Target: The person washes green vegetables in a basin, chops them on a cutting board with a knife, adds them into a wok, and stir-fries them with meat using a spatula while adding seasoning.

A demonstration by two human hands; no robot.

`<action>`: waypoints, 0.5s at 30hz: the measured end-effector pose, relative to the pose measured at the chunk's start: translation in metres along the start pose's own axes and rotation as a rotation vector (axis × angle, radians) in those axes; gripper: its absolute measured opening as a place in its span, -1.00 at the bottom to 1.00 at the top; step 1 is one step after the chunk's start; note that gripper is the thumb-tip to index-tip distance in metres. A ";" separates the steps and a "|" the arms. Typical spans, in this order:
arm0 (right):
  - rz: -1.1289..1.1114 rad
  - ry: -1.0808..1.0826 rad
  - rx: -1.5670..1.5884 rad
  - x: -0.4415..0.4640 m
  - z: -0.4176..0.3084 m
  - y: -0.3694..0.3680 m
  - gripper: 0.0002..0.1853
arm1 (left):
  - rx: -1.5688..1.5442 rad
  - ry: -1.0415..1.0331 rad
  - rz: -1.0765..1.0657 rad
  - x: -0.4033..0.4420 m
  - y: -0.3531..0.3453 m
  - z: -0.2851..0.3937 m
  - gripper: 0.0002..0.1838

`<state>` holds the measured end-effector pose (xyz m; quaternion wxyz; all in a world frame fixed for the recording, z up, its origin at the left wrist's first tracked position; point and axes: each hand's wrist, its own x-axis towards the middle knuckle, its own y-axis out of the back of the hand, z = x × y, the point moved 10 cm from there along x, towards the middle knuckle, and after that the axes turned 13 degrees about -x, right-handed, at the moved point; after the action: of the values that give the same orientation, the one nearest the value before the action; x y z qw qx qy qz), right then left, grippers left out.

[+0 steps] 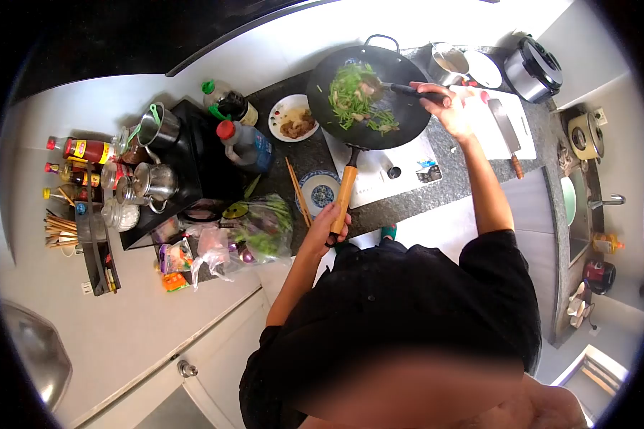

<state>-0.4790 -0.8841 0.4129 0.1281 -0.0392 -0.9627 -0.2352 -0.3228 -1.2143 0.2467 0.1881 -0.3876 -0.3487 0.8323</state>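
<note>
My left hand (pixel 328 223) is closed round the wooden handle (pixel 345 186) of a black wok (pixel 401 121), which sits over the white stove (pixel 368 187). In the wok lie chopped green vegetables (pixel 350 96) with pale pieces among them. My right hand (pixel 449 111) grips the black handle of a spatula (pixel 404 89) from the right side; its blade reaches into the food and is partly hidden. Beside the wok on the left stands a white plate (pixel 283 111) with brownish food. A blue-and-white bowl (pixel 334 184) and a pair of chopsticks (pixel 298 189) are near my left hand.
A cleaver (pixel 504 125) lies on the white cutting board (pixel 474 138) at right, near a pot (pixel 445 77) and a rice cooker (pixel 533 70). Left are bottles (pixel 249 146), steel pots (pixel 157 181) and plastic bags of vegetables (pixel 265 227). A sink faucet (pixel 608 201) is far right.
</note>
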 end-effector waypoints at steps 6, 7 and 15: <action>-0.006 0.303 -0.453 0.015 -0.052 -0.030 -0.78 | -0.017 -0.020 -0.002 0.002 0.003 -0.001 -0.66; 0.019 0.370 -0.536 0.018 -0.053 -0.042 -0.80 | -0.018 -0.023 -0.002 0.002 0.003 0.000 -0.66; -0.412 0.516 -0.367 -0.044 -0.115 -0.087 -0.76 | -0.027 -0.018 -0.011 0.001 0.003 -0.002 -0.67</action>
<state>-0.4219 -1.0153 0.4611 0.3071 0.1933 -0.8283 -0.4268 -0.3224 -1.2148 0.2428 0.1844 -0.3806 -0.3636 0.8300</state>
